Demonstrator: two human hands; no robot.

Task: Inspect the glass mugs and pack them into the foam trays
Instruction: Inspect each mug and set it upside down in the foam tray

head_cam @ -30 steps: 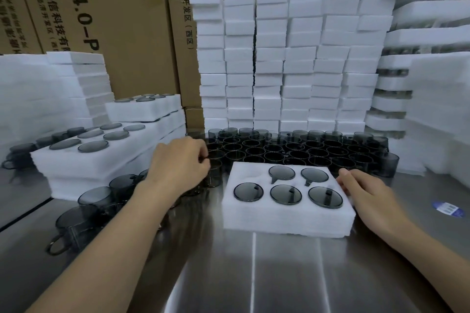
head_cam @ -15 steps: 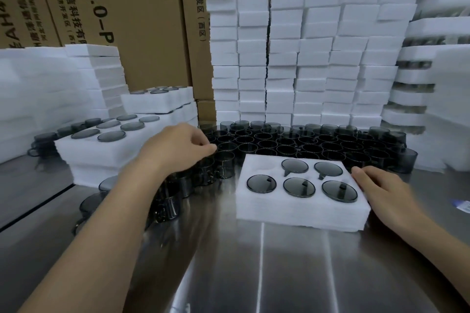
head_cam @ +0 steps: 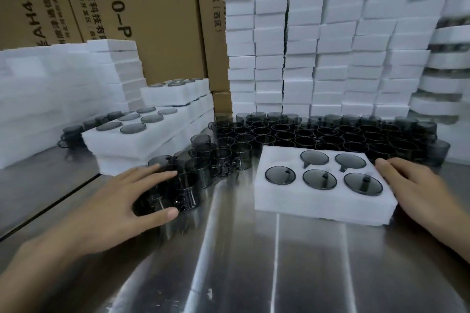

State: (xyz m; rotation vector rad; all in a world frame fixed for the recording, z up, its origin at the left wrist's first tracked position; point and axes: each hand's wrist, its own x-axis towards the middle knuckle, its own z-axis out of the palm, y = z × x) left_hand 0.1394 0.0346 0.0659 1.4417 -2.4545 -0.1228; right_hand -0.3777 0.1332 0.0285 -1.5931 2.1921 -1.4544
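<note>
A white foam tray (head_cam: 318,204) lies on the steel table right of centre, with several smoky grey glass mugs sunk in its pockets. My right hand (head_cam: 417,190) rests flat against the tray's right edge, fingers straight. My left hand (head_cam: 114,206) spans a loose grey glass mug (head_cam: 165,193) on the table to the left, fingers over its far side and thumb on its near side. More loose mugs (head_cam: 216,160) stand just behind it. A dense block of upright mugs (head_cam: 330,134) fills the table behind the tray.
Filled foam trays (head_cam: 152,140) are stacked at the left. Tall columns of white foam pieces (head_cam: 318,46) rise at the back and right, in front of cardboard boxes (head_cam: 152,7). The steel table top (head_cam: 279,262) stretches toward me.
My left hand has come back from the far mugs toward me and to the left, and now closes round a loose mug. My right hand has stayed at the tray's right edge.
</note>
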